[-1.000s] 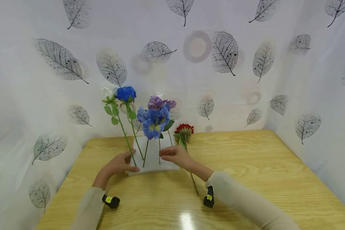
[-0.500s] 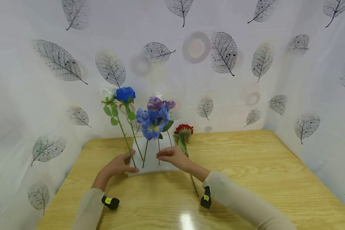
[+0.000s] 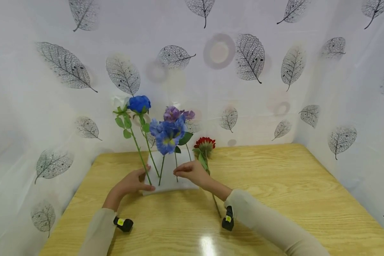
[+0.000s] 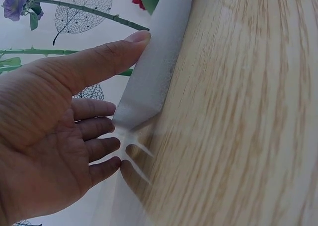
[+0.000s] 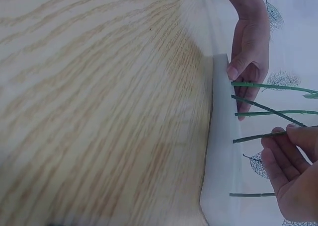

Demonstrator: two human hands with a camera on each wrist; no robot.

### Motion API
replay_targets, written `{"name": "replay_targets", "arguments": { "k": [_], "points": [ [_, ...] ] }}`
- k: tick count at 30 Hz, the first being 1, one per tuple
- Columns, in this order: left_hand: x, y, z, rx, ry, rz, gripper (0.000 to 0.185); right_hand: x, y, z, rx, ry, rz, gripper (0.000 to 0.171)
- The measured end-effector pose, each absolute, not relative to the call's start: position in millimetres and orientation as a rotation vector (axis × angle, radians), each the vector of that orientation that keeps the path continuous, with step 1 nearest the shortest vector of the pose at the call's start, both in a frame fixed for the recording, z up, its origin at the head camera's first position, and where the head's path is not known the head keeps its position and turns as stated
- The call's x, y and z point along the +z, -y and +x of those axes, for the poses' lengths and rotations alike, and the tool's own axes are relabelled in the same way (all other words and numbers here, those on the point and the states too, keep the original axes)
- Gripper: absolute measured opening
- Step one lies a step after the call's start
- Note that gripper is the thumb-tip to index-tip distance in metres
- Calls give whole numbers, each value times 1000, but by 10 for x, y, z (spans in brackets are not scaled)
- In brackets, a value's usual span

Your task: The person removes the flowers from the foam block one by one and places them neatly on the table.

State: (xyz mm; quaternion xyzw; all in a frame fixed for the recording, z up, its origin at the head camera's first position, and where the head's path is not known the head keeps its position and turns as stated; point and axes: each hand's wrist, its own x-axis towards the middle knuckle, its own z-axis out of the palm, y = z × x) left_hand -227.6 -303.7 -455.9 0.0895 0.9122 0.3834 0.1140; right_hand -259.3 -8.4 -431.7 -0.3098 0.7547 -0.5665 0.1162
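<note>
Flower stems stand with their lower ends at the white block, which lies on the wooden table before me. At its left end my left hand spans the block, thumb on the near edge, fingers fairly straight and spread toward the far side, I judge to stop it sliding. Beside it rise the white rose and the blue rose, both tilted, blooms up and leftward. Toward the middle, the ruffled blue flower overlaps the purple flower. My right hand pinches one stem between thumb and fingertips, low down, probably to steer its end without bending it. That stem's long axis is nearly upright, top leaning slightly left, bottom pointing down at the block; which bloom it bears I cannot tell. Farthest right, the red flower lies off the block, bloom away from me, stem running toward me beneath my right hand.
</note>
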Motion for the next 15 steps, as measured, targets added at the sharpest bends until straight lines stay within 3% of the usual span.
{"name": "replay_targets", "arguments": {
  "k": [15],
  "points": [
    [-4547,3027,-2284,1123,-2676,265,105,-4314,123,-2554,-1651,-2398,-922,16]
  ]
}}
